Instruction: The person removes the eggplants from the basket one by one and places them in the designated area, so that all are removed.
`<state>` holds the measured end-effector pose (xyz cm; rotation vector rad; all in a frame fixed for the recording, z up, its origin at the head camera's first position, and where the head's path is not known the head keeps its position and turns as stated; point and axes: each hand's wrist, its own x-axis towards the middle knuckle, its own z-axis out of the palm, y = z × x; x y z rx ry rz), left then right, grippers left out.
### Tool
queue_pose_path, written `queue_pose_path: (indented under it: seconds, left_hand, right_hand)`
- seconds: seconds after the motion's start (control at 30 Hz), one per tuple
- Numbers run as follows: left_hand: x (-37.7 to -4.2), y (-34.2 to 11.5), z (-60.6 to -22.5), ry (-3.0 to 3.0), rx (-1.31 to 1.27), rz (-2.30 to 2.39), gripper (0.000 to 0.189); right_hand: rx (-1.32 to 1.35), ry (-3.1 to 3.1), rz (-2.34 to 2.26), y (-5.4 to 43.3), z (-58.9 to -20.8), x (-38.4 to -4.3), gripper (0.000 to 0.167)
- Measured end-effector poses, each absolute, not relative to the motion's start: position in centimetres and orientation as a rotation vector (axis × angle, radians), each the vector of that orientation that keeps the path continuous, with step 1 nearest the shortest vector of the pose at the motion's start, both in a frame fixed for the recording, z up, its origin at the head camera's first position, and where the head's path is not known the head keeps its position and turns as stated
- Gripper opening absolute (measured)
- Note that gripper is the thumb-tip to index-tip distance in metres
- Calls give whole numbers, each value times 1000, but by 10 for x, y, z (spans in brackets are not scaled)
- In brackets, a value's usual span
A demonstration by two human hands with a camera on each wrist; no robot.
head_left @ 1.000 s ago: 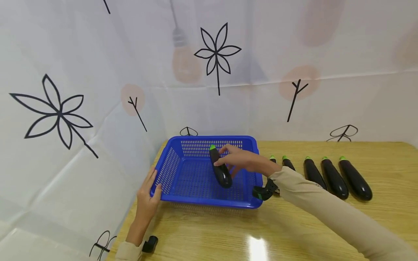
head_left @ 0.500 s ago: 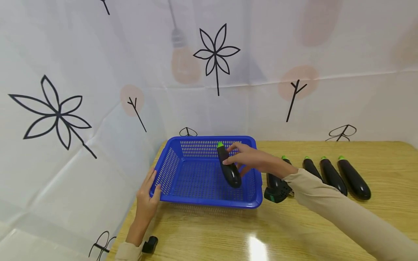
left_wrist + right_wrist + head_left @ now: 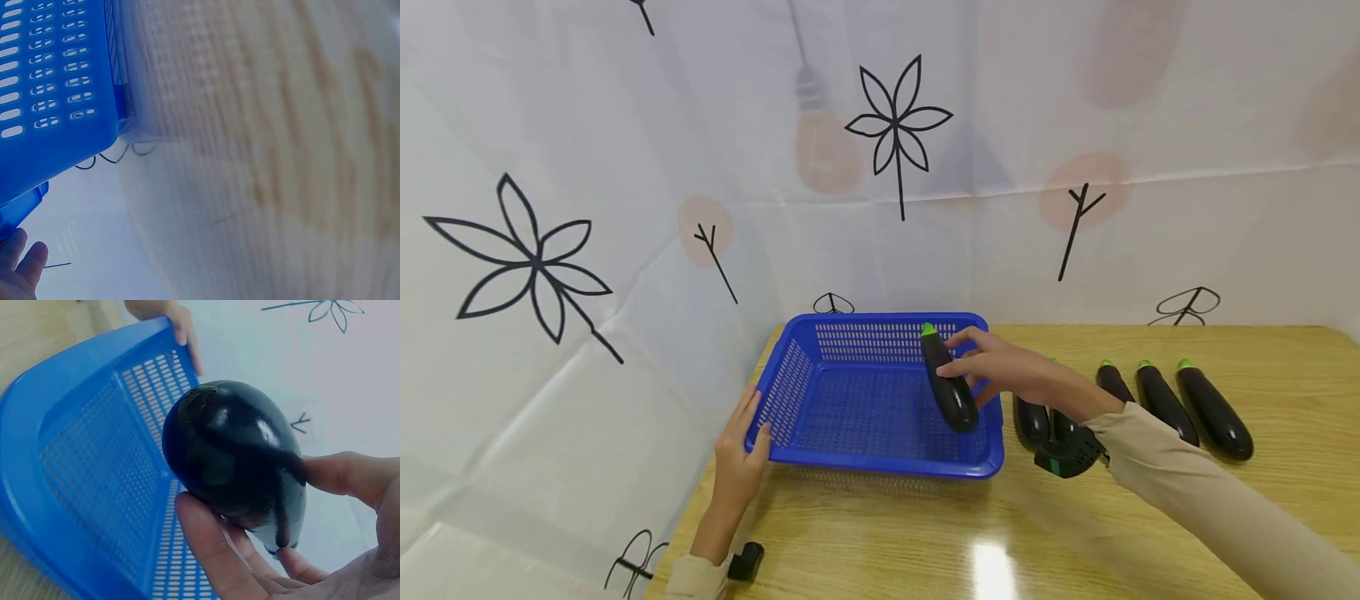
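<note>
My right hand [image 3: 1000, 367] holds an eggplant [image 3: 953, 396], dark purple and glossy with a green stem end, over the right part of a blue plastic basket [image 3: 872, 467]. In the right wrist view the thumb lies on one side of the eggplant [image 3: 231, 444] and the fingers support the other, its rounded end toward the camera. At the basket's left front corner, my left hand [image 3: 741, 458] rests against the rim, fingers lying fairly straight and thumb spread. In the left wrist view only two fingertips show, beside the blue rim.
Several more eggplants [image 3: 1213, 408] lie in a row on the wooden table [image 3: 880, 542] right of the basket, some partly behind the right wrist and its black camera [image 3: 1069, 452]. A white cloth [image 3: 775, 125] with printed plants hangs behind and left of the table.
My right hand has moved to the right across the basket, carrying the eggplant with it toward the right rim. The left hand and the basket have stayed in place.
</note>
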<state>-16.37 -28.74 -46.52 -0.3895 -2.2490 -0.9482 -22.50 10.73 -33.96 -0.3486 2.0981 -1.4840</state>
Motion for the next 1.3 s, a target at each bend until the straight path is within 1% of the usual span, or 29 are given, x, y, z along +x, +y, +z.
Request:
queue_pose_path:
  seconds: [0.23,0.57,0.93,1.3]
  left_hand:
    - [-164,-287,-465,-2251,-379,-957,50]
    - [-164,-286,-464,-2246,-380,-968,50]
    - [-164,-285,-464,-2236,-386,-969,49]
    - [-164,-285,-464,-2252,-371,-980,50]
  right_hand:
    - [-360,2090,-1506,119,-340,-221,70]
    - [-355,2066,-1536,135,-338,-213,72]
    - [-355,2087,-1543,148,-339,-207,66]
    - [-320,2129,-1509,163,-340,-203,67]
